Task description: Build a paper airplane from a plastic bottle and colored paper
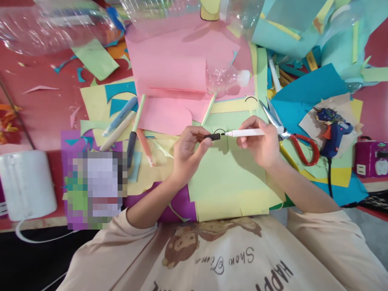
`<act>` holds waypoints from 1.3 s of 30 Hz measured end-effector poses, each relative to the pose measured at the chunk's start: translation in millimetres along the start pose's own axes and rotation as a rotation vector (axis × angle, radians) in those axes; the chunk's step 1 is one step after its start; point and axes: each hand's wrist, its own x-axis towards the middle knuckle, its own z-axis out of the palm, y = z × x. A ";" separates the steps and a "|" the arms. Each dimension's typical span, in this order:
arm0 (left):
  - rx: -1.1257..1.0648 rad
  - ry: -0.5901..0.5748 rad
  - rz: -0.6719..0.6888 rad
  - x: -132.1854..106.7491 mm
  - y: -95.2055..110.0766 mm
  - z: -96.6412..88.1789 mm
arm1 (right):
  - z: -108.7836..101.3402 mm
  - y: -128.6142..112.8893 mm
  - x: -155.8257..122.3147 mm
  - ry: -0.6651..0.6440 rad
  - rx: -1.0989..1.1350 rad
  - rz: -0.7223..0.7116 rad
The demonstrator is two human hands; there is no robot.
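Red desk [45, 121] buried in coloured paper scraps. Over a green sheet [224, 173], left hand [188, 155] pinches a black cap [214, 136] and right hand [262, 145] grips a white marker [245, 132] mid-barrel, fingers clamped on each. Marker looks light, stiff, smooth; prob. best held mid-barrel. Wrists bent inward, tip & cap nearly meeting. Scissors [300, 145] just beside right hand.

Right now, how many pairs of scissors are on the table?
1. The red-handled metal scissors lie just right of the right hand, which holds a white marker pen. More may be hidden under the coloured paper sheets.
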 end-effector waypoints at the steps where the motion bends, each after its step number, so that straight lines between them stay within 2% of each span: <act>1: 0.006 -0.003 0.009 -0.2 -0.3 0.0 | -0.4 0.0 0.1 0.001 -0.012 0.005; 7: 0.142 -0.042 0.069 -2.3 -0.7 -1.1 | -3.8 -3.7 3.1 0.139 -0.129 -0.122; 9: 0.187 -0.054 0.117 -3.5 -0.8 -1.9 | -4.1 -3.8 3.0 0.149 -0.172 -0.146; 11: 0.300 -0.106 0.237 -4.2 -0.9 -2.3 | -3.9 -2.2 1.9 0.119 -0.240 -0.144; 15: 0.767 -0.347 0.618 -4.4 -1.1 0.0 | -4.8 4.6 -0.6 0.040 -0.404 -0.146; 17: 0.917 -0.401 0.689 -4.7 -1.7 2.3 | -6.8 7.7 -1.3 0.030 -0.456 -0.158; 22: 0.992 -0.423 0.643 -6.3 -3.3 4.8 | -10.6 7.3 -1.4 0.073 -0.525 -0.157; 25: 0.991 -0.415 0.653 -7.6 -3.2 5.4 | -10.6 3.0 1.4 0.097 -0.500 -0.217; 27: 0.995 -0.398 0.661 -8.4 -3.2 6.3 | -10.8 0.5 4.0 0.074 -0.518 -0.237; 31: 1.009 -0.363 0.674 -9.6 -3.6 8.1 | -12.8 -0.4 5.8 0.015 -0.585 -0.186; 39: 1.017 -0.378 0.635 -9.7 -4.2 7.7 | -13.5 -0.4 3.0 -0.036 -0.781 -0.200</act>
